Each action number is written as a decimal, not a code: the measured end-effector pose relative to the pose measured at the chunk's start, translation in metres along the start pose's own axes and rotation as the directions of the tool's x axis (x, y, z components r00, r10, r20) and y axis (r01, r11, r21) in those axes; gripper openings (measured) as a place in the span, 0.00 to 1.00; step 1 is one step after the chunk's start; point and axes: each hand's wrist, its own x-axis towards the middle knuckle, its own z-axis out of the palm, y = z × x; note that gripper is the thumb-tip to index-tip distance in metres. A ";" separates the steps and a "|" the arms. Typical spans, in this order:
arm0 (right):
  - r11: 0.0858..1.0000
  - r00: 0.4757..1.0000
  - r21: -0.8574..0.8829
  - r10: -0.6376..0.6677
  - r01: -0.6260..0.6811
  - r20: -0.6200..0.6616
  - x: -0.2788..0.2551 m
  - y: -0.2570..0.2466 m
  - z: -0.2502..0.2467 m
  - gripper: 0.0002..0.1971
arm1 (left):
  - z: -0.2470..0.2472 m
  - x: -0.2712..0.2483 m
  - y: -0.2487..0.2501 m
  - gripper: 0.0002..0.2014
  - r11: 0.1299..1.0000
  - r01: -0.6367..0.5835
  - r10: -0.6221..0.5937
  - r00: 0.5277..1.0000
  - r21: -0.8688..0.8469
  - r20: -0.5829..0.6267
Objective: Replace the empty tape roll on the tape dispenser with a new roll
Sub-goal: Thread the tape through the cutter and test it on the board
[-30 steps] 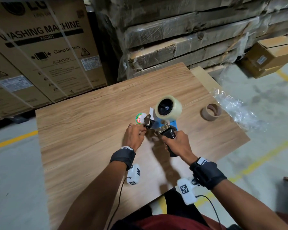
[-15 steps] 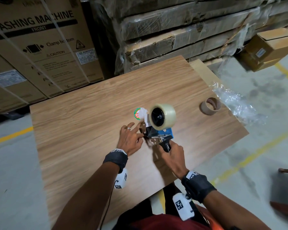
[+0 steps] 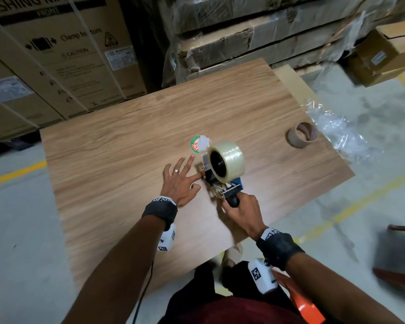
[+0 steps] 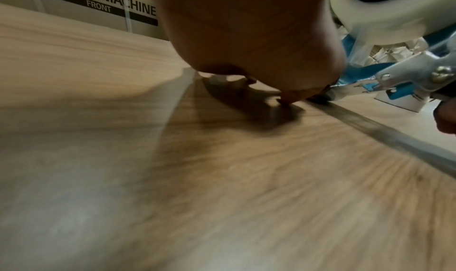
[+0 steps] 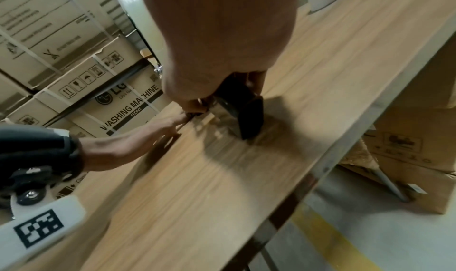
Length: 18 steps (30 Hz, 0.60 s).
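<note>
The tape dispenser point(image 3: 234, 184) has a blue frame and carries a full clear tape roll point(image 3: 227, 161). My right hand point(image 3: 237, 206) grips its black handle point(image 5: 244, 115), with the dispenser's front end down on the wooden table point(image 3: 117, 164). My left hand point(image 3: 185, 174) lies flat with fingers spread, its index fingertip point(image 4: 288, 97) pressing on the table right at the dispenser's mouth point(image 4: 345, 91). The roll point(image 4: 394, 11) shows close up in the left wrist view. The empty brown cardboard core point(image 3: 302, 135) lies apart at the table's right side.
A round green-and-red label point(image 3: 198, 143) lies just beyond the dispenser. Crumpled clear wrap point(image 3: 337, 134) hangs over the right table edge. Washing machine cartons point(image 3: 56, 54) and wrapped stacks point(image 3: 243, 43) stand behind the table. The near table edge point(image 5: 320, 168) is by my right wrist.
The left hand's fingers went from curled at the dispenser's front to spread flat on the table. The dispenser came down with its front on the table.
</note>
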 end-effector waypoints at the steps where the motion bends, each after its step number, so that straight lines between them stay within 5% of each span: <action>1: 1.000 1.000 -0.017 0.003 -0.003 0.018 0.001 -0.001 -0.001 0.20 | 0.000 0.000 0.000 0.19 1.000 0.003 -0.003 1.000 0.005 0.008; 18: 0.983 0.994 -0.182 -0.020 0.038 0.104 -0.015 0.000 -0.005 0.18 | 0.005 -0.001 0.012 0.23 0.997 0.055 -0.052 0.998 0.052 -0.045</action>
